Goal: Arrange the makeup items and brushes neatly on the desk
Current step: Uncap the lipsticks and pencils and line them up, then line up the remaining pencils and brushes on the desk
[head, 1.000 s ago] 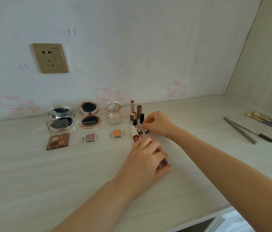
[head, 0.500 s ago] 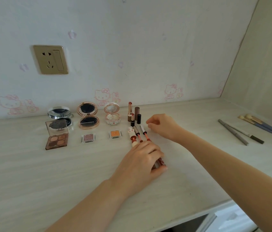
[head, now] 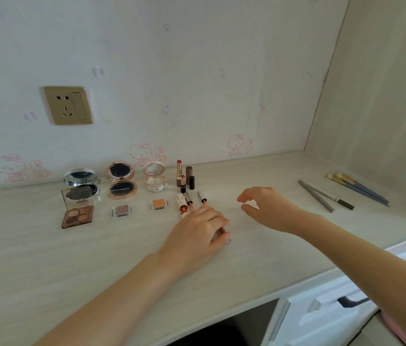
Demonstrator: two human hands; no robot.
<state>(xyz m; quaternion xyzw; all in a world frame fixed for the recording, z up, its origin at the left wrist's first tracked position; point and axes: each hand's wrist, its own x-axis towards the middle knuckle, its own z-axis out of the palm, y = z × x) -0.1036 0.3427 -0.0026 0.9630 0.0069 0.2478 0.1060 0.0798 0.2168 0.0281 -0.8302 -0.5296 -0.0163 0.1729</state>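
- Since the frame half a second back, my right hand [head: 269, 208] has left the lip wands and pulled off to the right; it now hovers above the pale wood-grain desk [head: 47, 258] with fingers loosely spread, thumb and forefinger apart, holding nothing.
- Head view: my left hand [head: 198, 233] rests knuckles-up on the desk, fingers curled over the near ends of the two slim pink-stemmed lip wands with grey caps [head: 202, 197]. A red tube end peeks out under the fingertips, so it seems to grip them, though the hold itself is hidden.
- Those wands lie side by side, caps pointing toward the wall, just right of the small white-and-red figurine lip tube [head: 181, 204].
- Behind them stand the upright lipsticks in gold, brown and black cases [head: 184, 176], close together.
- Leftward along the back run three open compacts: the white floral round compact [head: 155, 177], the rose-gold round compact [head: 121, 181] and the silver round compact [head: 81, 179].
- In front of these lie the small orange single shadow pan [head: 158, 204], the small pink glitter shadow pan [head: 121, 210] and the brown four-pan eyeshadow palette with clear lid raised [head: 77, 212].
- Well apart at far right lie two grey slim pencils [head: 321, 197] and the blue-handled brushes with pale bristles [head: 359, 189].
- On the wall, a gold power socket [head: 68, 105].
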